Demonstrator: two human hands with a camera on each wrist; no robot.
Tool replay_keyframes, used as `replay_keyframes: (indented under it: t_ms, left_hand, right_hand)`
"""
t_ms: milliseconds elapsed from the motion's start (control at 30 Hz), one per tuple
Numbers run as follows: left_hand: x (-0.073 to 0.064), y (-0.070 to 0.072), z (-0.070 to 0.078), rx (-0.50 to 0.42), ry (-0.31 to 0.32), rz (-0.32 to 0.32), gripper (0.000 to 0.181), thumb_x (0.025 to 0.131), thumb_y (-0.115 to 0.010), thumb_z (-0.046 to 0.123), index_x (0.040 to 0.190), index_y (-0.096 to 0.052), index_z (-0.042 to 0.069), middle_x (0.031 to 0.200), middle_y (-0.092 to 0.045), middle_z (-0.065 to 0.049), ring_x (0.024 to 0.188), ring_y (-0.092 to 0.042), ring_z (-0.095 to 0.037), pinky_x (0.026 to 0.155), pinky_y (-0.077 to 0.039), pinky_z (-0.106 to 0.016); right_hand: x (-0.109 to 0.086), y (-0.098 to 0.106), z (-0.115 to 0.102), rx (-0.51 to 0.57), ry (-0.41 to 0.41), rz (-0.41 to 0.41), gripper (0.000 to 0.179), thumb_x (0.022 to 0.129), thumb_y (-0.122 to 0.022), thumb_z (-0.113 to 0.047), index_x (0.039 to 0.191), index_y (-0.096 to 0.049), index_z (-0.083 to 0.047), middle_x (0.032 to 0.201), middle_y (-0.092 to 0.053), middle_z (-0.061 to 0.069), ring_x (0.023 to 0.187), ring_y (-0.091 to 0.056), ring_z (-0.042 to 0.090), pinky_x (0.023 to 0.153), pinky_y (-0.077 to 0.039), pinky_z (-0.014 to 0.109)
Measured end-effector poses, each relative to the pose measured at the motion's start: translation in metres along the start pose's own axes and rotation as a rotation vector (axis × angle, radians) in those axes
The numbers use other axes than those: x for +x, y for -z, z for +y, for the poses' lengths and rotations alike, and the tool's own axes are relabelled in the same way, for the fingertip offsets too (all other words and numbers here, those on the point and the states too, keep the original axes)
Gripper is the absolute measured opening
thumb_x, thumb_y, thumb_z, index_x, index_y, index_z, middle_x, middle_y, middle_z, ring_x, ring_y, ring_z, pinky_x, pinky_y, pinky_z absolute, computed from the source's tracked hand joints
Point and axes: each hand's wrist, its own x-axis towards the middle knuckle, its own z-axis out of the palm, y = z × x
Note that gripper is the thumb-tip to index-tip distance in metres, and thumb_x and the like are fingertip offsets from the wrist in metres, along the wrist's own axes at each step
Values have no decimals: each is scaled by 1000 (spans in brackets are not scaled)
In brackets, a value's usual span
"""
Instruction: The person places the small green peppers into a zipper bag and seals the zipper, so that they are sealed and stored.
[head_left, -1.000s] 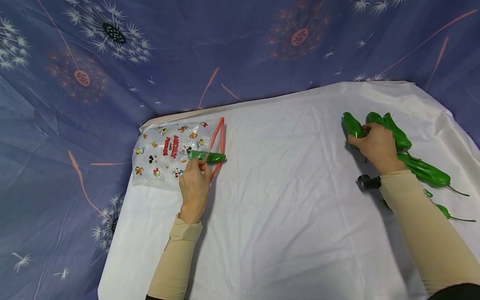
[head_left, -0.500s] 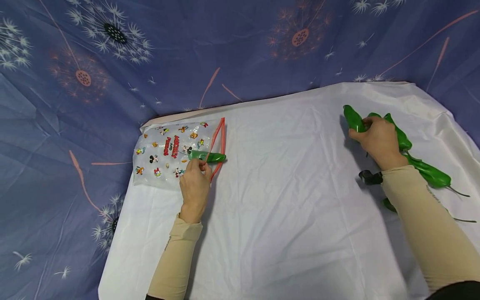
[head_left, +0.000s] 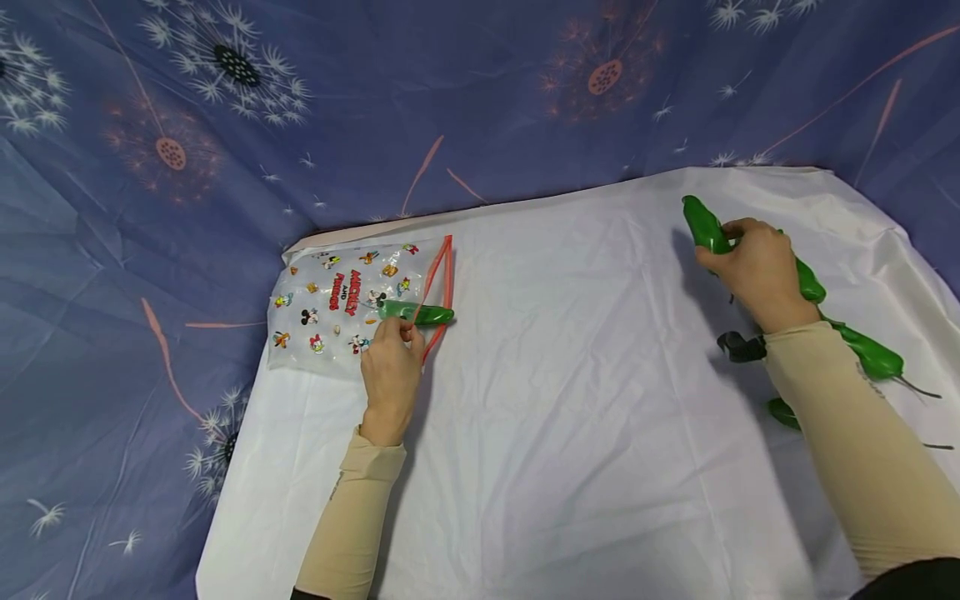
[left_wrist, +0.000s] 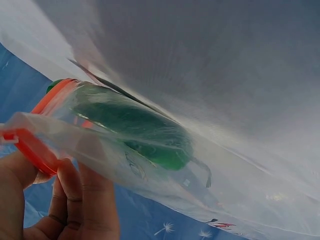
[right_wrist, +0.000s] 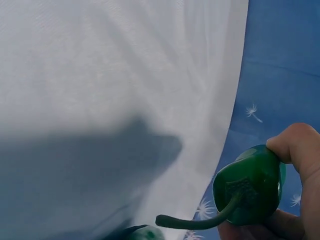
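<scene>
My left hand (head_left: 392, 371) pinches the red-edged mouth of a clear zip bag (head_left: 322, 287) printed with small cartoon figures. A green pepper (head_left: 431, 315) lies partly inside, one end poking out past the red strip. In the left wrist view that pepper (left_wrist: 135, 125) shows through the plastic, stem deeper in the bag. My right hand (head_left: 761, 271) grips another green pepper (head_left: 703, 223) between thumb and fingers. The right wrist view shows this pepper (right_wrist: 250, 187) stem end on, over its shadow on the cloth.
More green peppers lie at the table's right, one (head_left: 873, 354) beside my right forearm, one (head_left: 783, 412) partly under it, and one (head_left: 810, 283) behind my hand. A black strap (head_left: 741, 347) sits at my right wrist. White cloth (head_left: 562, 400) covers the table; a blue patterned curtain (head_left: 510, 100) hangs behind.
My right hand has raised its pepper off the cloth, moving slightly up in the head view and away from the others. My left hand and the bag stay in place.
</scene>
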Motion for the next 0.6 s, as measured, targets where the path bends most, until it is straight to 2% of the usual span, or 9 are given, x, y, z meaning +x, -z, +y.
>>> replay_keyframes:
  t_ms: [133,300,600]
  left_hand:
    - [-1,0,-2,-4,2,7,5,86,-72,-1,88,-67,0,79,-68,-16,61,-66,-39,53,-51,-53]
    - [-2,0,-4,-4,6,-1,5,87,-72,-1,88,-67,-1,79,-68,-16,60,-66,-38,52,-51,-51]
    - [-2,2,-2,-13,19,-26,4,89,-71,0,90,-67,-1,81,-68,-16,60,-66,-36,52,-51,-51]
  right_hand:
    - [3,1,-9,-11,17,-2,62,97,-67,-33,136,-54,13,114,-59,35,82,-61,45,59,-46,41]
    - [5,1,-23,-20,32,-11,63,97,-68,-35,138,-54,11,114,-58,33,67,-61,36,56,-44,37]
    - [8,-1,-40,-13,79,0,61,97,-70,-33,137,-56,10,112,-60,32,67,-61,36,58,-43,36]
